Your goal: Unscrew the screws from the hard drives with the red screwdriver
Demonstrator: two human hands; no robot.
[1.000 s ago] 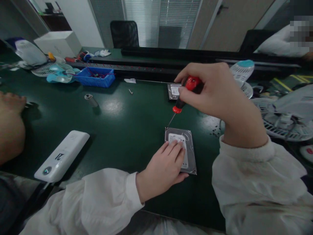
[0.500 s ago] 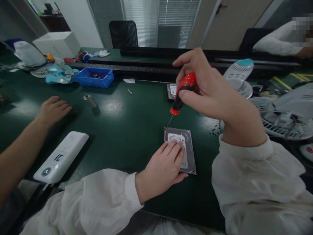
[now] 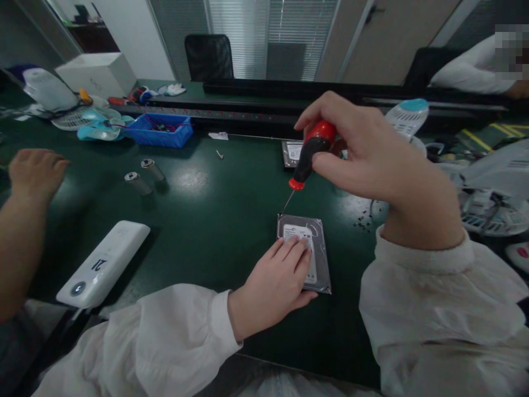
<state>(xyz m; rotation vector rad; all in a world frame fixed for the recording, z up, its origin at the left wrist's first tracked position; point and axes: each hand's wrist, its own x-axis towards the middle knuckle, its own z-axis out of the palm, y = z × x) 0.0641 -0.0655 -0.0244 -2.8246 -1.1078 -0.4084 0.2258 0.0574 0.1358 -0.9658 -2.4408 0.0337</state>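
Observation:
A silver hard drive (image 3: 320, 242) with a white label lies flat on the green table. My left hand (image 3: 279, 281) holds it, fingers laid over the label and thumb along the near edge. Above the drive, my right hand (image 3: 359, 149) is closed around the handle of a red and black screwdriver (image 3: 308, 160). The screwdriver leans, its thin shaft reaching down to the drive's far left corner. Whether the tip sits in a screw is too small to tell. Several small dark screws (image 3: 363, 220) are scattered to the right of the drive.
Another hard drive (image 3: 290, 153) lies farther back. To the left are two metal cylinders (image 3: 138, 183), a white power bank (image 3: 105, 264) and a blue bin (image 3: 159, 132) of wires. Another person's hand (image 3: 37, 171) is at the far left. White fan parts (image 3: 491, 182) crowd the right side.
My right fingers have curled further around the screwdriver handle, with the wrist slightly turned. The other person's hand has withdrawn leftward, and a second cylinder now stands in view.

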